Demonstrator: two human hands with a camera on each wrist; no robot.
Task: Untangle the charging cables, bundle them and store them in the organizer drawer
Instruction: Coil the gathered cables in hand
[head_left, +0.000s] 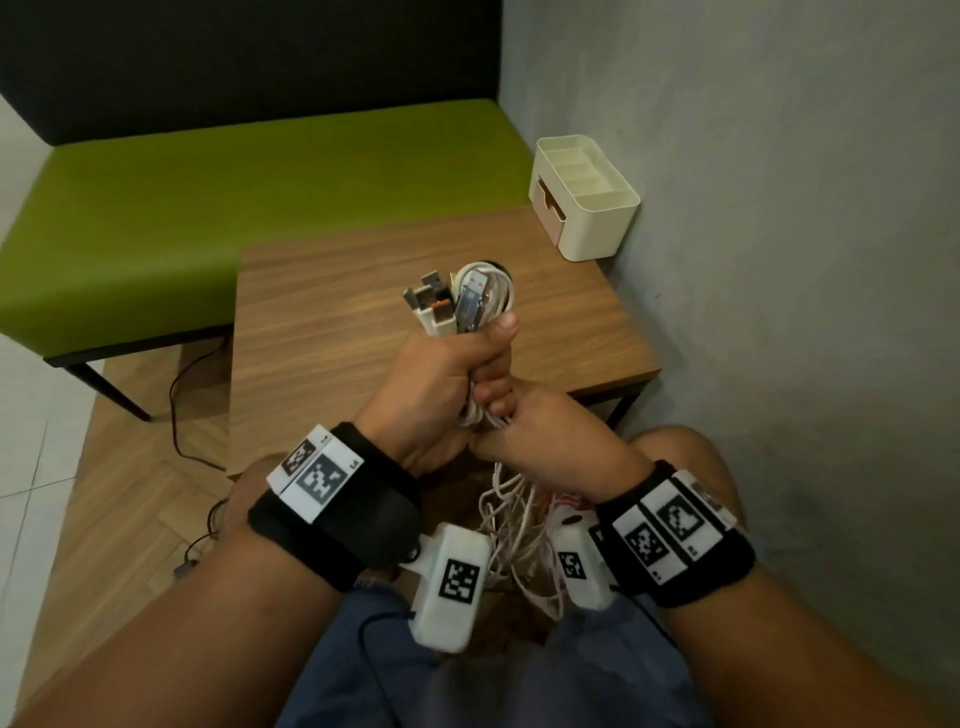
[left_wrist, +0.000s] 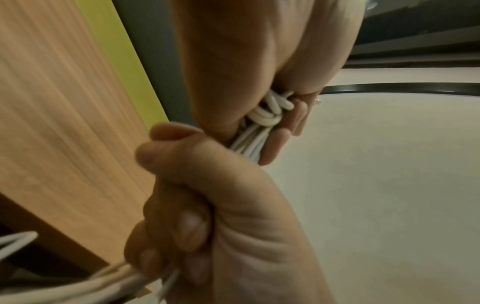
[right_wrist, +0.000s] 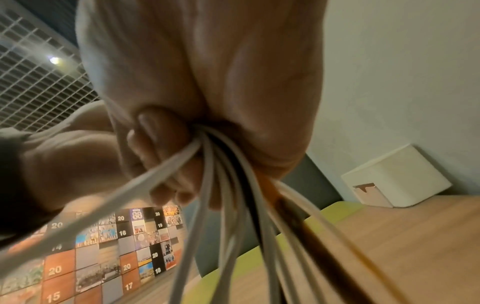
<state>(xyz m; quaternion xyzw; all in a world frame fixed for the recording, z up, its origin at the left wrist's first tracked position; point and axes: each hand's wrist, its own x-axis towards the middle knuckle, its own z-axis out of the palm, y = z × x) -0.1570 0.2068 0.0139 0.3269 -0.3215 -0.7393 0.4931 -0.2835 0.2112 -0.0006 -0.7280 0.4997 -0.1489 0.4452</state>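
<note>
Lounge corner: green bench (head_left: 249, 208), wooden table (head_left: 363, 322), numbered photo wall (right_wrist: 103, 257).

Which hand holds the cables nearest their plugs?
The left hand: its grip sits just under the plugs, above the right hand, which holds the cables lower.

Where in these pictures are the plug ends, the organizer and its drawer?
plug ends (head_left: 441, 304), head view, on the metal tips.
organizer (head_left: 597, 228), head view, on its side wall.
drawer (head_left: 546, 205), head view, on its front.
</note>
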